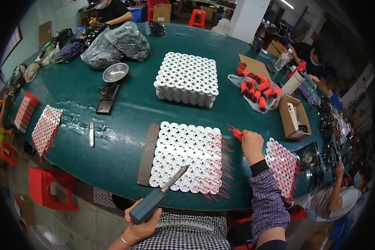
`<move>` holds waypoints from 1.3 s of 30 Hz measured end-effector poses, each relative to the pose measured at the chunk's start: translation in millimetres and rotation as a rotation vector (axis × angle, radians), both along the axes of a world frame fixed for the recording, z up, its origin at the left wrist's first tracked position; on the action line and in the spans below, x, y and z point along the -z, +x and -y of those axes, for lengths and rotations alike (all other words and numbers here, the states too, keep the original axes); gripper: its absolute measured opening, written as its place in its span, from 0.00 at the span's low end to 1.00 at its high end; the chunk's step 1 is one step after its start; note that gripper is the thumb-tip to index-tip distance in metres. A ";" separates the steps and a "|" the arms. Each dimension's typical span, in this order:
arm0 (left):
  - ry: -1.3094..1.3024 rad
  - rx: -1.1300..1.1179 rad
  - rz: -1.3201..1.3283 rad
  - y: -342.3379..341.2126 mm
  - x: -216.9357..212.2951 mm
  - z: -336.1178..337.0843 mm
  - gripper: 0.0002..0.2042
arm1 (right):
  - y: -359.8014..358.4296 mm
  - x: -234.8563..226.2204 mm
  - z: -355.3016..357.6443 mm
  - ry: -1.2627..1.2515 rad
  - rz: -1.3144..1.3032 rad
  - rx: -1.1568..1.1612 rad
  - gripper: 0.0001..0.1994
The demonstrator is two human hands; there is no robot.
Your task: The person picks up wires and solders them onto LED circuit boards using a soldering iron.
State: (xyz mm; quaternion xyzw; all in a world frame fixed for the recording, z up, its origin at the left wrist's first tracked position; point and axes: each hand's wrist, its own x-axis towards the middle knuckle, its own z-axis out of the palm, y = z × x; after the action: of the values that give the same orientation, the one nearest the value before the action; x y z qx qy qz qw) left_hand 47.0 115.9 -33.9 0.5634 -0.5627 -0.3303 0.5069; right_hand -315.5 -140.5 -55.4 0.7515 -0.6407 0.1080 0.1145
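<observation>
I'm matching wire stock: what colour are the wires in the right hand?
The wires are red, seen in the head view.

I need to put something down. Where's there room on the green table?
Behind the white stack, and between it and the tray. It's crowded around the red spools and box, and by the right hand, with disc grids both sides.

a workshop, shown by a soldering iron (149,205), stacked white parts (186,77) and co-workers (113,12) around a table (121,156)

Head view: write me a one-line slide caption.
Left hand holds a green-handled soldering iron over a grid of white round pieces; the right hand grips a bundle of red wires.
</observation>
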 end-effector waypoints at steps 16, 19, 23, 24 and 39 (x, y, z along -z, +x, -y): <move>-0.068 -0.014 0.004 -0.3 3.7 1.8 0.10 | 7.4 -2.2 -1.2 -0.007 -0.076 0.002 0.01; -0.079 -0.015 0.009 -1.8 1.1 5.3 0.10 | 7.9 -4.5 -3.1 -0.024 -0.059 -0.005 0.02; -0.064 -0.019 0.003 -6.2 1.7 9.9 0.10 | -1.4 3.4 -0.4 -0.021 0.002 -0.024 0.02; -0.068 -0.050 0.003 -1.5 1.4 6.0 0.10 | 6.6 -1.0 0.2 -0.038 0.007 -0.046 0.02; -0.109 -0.036 -0.013 -0.2 -0.7 12.2 0.12 | 12.5 -31.9 -12.5 -0.160 -0.034 -0.149 0.03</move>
State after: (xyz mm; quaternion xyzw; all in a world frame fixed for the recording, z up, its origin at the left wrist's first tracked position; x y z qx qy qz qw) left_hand 46.7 103.7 -33.2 0.5428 -0.5663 -0.2939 0.5462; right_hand -303.1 -128.0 -23.6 0.7872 -0.5705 0.1541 0.1767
